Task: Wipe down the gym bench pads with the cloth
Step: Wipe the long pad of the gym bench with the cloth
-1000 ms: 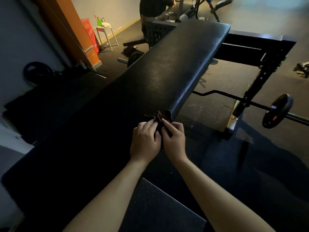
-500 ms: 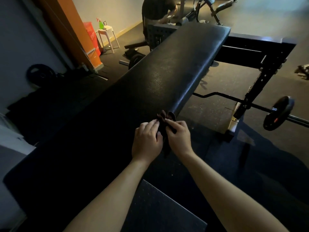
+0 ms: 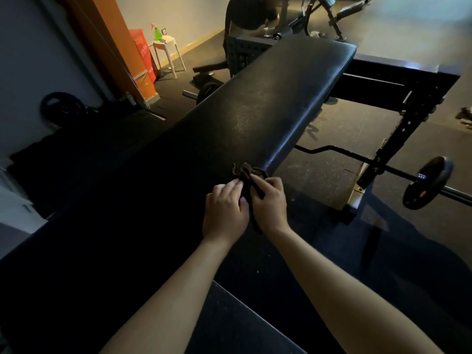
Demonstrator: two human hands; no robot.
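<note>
Cloth [image 3: 246, 172] on bench pad [image 3: 268, 111], at its right edge; left hand [image 3: 224, 208] and right hand [image 3: 270, 203] grip it side by side. Barbell [image 3: 429, 182] right of the pad. Stool [image 3: 166, 51] far left of the pad, spray bottle [image 3: 157, 34] on it. Person [image 3: 247, 14] behind the pad's far end.

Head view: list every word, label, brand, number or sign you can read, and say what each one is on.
No text here can be read.
Red board: yellow marks, too blurred to read.
Weight plate: one pale mark and one orange mark, too small to read.
No other writing shows.
</note>
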